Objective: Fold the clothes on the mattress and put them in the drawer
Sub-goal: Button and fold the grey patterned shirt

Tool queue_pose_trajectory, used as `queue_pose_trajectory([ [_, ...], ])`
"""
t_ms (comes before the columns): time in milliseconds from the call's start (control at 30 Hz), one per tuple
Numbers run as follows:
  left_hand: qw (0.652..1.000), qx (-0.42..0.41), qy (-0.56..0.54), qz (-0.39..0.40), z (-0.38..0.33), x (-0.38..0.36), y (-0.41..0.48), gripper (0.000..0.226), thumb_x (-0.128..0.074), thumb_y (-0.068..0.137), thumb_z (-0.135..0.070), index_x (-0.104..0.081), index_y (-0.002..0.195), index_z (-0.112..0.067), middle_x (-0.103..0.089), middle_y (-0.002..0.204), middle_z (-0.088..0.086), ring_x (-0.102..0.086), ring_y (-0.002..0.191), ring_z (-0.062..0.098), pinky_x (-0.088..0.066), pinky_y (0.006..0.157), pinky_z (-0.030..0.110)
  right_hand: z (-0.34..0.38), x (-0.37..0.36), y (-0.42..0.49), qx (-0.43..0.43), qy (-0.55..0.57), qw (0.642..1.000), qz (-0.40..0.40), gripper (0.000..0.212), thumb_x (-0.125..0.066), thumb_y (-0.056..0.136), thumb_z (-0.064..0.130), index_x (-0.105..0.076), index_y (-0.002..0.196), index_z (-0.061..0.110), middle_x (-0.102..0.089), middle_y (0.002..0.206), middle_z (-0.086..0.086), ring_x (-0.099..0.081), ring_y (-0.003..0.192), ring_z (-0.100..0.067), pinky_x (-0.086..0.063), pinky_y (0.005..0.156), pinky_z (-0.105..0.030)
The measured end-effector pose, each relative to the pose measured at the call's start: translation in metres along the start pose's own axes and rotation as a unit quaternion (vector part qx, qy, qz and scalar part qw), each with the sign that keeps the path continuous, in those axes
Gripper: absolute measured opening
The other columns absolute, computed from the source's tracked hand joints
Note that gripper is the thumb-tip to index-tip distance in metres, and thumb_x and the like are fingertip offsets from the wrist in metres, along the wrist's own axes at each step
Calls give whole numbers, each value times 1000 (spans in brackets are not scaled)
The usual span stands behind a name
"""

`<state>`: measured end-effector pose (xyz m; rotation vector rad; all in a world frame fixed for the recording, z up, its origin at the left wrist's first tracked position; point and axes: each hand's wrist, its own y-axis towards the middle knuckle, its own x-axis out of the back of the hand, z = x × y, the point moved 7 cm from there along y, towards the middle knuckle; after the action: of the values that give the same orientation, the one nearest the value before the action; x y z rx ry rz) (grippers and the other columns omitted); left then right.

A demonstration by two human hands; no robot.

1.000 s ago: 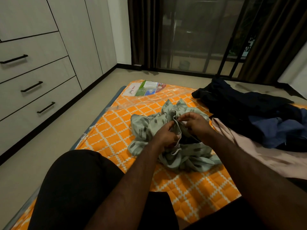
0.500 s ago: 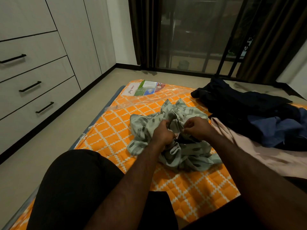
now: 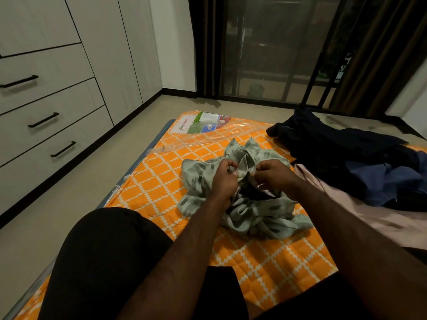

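Note:
A crumpled pale green shirt (image 3: 258,211) with dark dashes lies on the orange patterned mattress (image 3: 161,185). My left hand (image 3: 225,179) pinches its button edge, a white button showing by my fingers. My right hand (image 3: 273,175) grips the facing edge of the same shirt, close beside the left. A heap of dark navy and blue clothes (image 3: 360,162) lies at the right, with a pale pink garment (image 3: 379,218) under it. Three shut drawers (image 3: 53,121) with black handles stand at the left.
Bare floor (image 3: 76,195) runs between the mattress and the drawer unit. A printed label under clear plastic wrap (image 3: 203,124) covers the mattress's far end. My knee in black shorts (image 3: 104,257) is at the lower left. Glass doors and dark curtains are behind.
Both hands have lifted slightly and shifted their hold along the green shirt's front edges, bringing them together. The shirt has bunched a little differently.

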<state>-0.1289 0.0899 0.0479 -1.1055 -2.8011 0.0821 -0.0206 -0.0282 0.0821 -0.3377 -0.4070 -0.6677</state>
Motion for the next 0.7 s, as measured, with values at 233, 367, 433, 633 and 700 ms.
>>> queue_pose_trajectory([
  [233, 998, -25, 4, 61, -9, -10, -6, 36, -44, 100, -1, -74, 93, -20, -74, 93, 10, -69, 76, 31, -57, 64, 48, 9, 2, -6, -4, 158, 987, -25, 13, -63, 98, 5, -60, 85, 7, -58, 67, -6, -57, 58, -13, -51, 59, -28],
  [367, 996, -12, -16, 88, -10, -13, -10, 22, -55, 94, -1, -75, 98, -8, -72, 81, 10, -64, 63, 17, -51, 55, 27, 9, 1, -8, -2, 167, 986, -24, 7, -61, 100, 7, -59, 94, 5, -61, 65, -3, -56, 57, -12, -51, 57, -27],
  [433, 995, -9, -41, 94, -9, -13, -8, 17, -60, 94, -5, -77, 96, -7, -74, 84, 12, -67, 70, 20, -53, 58, 28, 8, 1, -8, -4, 167, 986, -27, 4, -61, 100, 8, -60, 100, 4, -62, 69, -5, -57, 58, -12, -51, 55, -26],
  [633, 998, -48, 11, 31, -7, -2, -4, 13, -77, 87, -7, -77, 98, -15, -77, 85, 3, -74, 75, 16, -63, 69, 37, 1, 6, -2, -13, 156, 986, -63, 16, -64, 100, 10, -63, 114, 4, -61, 80, -13, -58, 62, -15, -50, 53, -25],
  [700, 995, -79, 59, -6, -9, 2, -2, 19, -77, 87, -9, -77, 104, -20, -76, 86, -1, -74, 75, 14, -64, 72, 39, 1, 6, -2, -14, 148, 986, -72, 16, -64, 99, 7, -64, 114, 4, -61, 77, -9, -57, 59, -11, -51, 51, -23],
])
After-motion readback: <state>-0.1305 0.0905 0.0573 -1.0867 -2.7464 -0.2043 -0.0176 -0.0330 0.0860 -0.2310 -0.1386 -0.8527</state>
